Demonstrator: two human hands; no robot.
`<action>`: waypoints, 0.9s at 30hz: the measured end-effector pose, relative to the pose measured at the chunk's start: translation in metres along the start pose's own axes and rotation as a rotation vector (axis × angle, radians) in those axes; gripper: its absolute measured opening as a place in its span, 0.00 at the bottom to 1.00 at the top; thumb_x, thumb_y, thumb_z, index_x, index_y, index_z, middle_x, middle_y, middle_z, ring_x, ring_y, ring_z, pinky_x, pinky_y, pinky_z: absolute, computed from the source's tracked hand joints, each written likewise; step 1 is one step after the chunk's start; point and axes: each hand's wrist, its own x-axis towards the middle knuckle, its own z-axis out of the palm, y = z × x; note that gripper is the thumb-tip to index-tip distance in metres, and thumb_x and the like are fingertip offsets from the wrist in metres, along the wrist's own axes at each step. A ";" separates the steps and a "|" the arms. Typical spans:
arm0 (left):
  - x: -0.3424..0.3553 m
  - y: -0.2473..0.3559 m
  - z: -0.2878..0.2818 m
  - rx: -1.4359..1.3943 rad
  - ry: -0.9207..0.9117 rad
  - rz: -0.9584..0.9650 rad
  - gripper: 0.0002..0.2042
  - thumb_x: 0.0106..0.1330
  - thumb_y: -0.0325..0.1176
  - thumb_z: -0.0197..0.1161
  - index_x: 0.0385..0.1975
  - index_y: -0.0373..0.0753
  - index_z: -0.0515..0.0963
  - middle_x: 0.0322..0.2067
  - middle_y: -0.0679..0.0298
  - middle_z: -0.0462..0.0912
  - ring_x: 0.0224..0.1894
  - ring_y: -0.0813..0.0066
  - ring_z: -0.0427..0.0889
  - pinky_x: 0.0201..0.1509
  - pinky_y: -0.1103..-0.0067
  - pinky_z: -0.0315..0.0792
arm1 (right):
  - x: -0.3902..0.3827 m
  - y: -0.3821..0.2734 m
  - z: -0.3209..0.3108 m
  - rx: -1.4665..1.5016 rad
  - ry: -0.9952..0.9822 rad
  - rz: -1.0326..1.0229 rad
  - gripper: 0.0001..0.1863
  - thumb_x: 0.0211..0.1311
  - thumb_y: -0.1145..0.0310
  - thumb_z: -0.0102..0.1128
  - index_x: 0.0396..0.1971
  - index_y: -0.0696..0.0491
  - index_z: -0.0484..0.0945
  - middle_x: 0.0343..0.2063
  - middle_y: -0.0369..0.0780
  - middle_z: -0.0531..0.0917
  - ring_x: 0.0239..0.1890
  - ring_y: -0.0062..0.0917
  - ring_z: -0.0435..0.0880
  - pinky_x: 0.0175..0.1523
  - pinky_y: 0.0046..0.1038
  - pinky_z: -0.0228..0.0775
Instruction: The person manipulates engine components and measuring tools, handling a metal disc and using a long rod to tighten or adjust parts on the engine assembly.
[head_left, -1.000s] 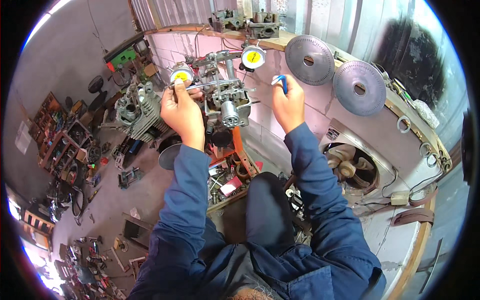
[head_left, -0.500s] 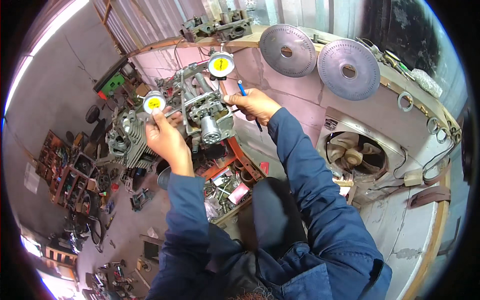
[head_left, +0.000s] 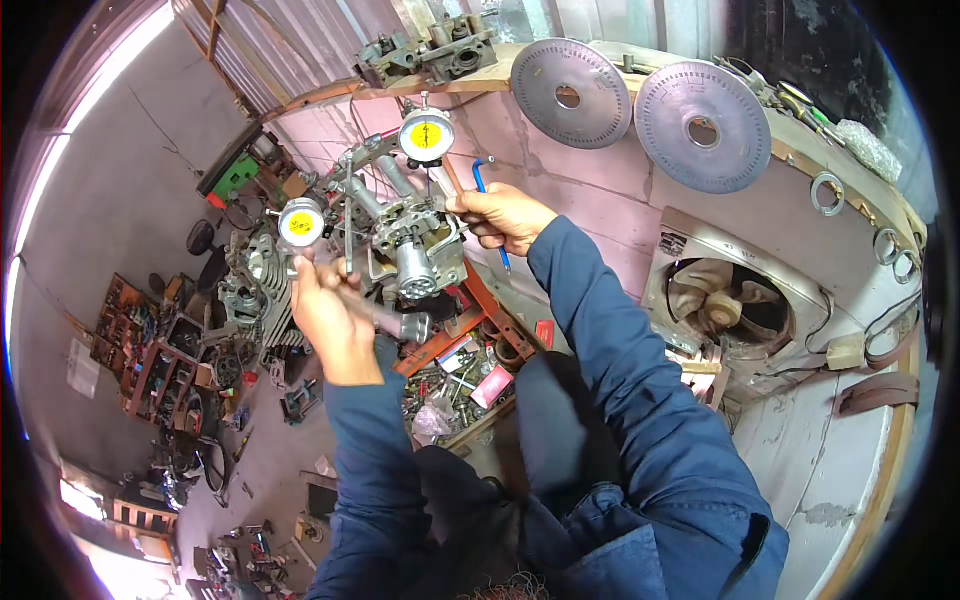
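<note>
Since the earlier frame, a blurred dark-ended tool has appeared beside the left hand, whose grip I cannot make out. The right hand has its grip curled round a blue bent rod, so both flank the metal assembly, upper left of centre.

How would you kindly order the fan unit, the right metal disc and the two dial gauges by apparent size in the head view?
1. Fan unit
2. Right metal disc
3. Upper dial gauge and lower dial gauge: much alike, so left unranked.
</note>
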 end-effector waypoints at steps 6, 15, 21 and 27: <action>-0.038 0.012 -0.025 0.580 -0.594 0.471 0.14 0.68 0.38 0.68 0.48 0.40 0.79 0.30 0.68 0.69 0.23 0.80 0.67 0.22 0.84 0.62 | 0.004 0.010 0.005 0.152 -0.033 -0.012 0.14 0.68 0.64 0.65 0.24 0.45 0.70 0.16 0.24 0.62 0.12 0.09 0.53 0.17 0.19 0.44; -0.009 0.028 0.017 1.592 -1.267 1.479 0.19 0.51 0.40 0.77 0.44 0.49 0.85 0.36 0.67 0.76 0.29 0.69 0.77 0.28 0.75 0.73 | 0.001 0.015 0.005 0.258 -0.052 -0.113 0.14 0.68 0.64 0.66 0.24 0.45 0.71 0.16 0.23 0.63 0.12 0.08 0.53 0.17 0.19 0.42; 0.008 -0.004 0.026 1.392 -1.262 1.800 0.06 0.53 0.35 0.70 0.28 0.46 0.79 0.26 0.72 0.73 0.25 0.77 0.72 0.24 0.79 0.64 | 0.001 0.015 0.005 0.132 -0.017 -0.077 0.10 0.67 0.62 0.66 0.27 0.47 0.77 0.16 0.22 0.63 0.13 0.09 0.55 0.18 0.19 0.42; 0.010 -0.012 0.019 1.272 -1.204 1.737 0.09 0.53 0.37 0.74 0.27 0.46 0.78 0.31 0.69 0.80 0.23 0.75 0.73 0.22 0.76 0.63 | 0.008 0.017 0.002 0.177 -0.081 -0.046 0.12 0.68 0.63 0.63 0.24 0.46 0.74 0.15 0.23 0.63 0.12 0.08 0.54 0.16 0.18 0.41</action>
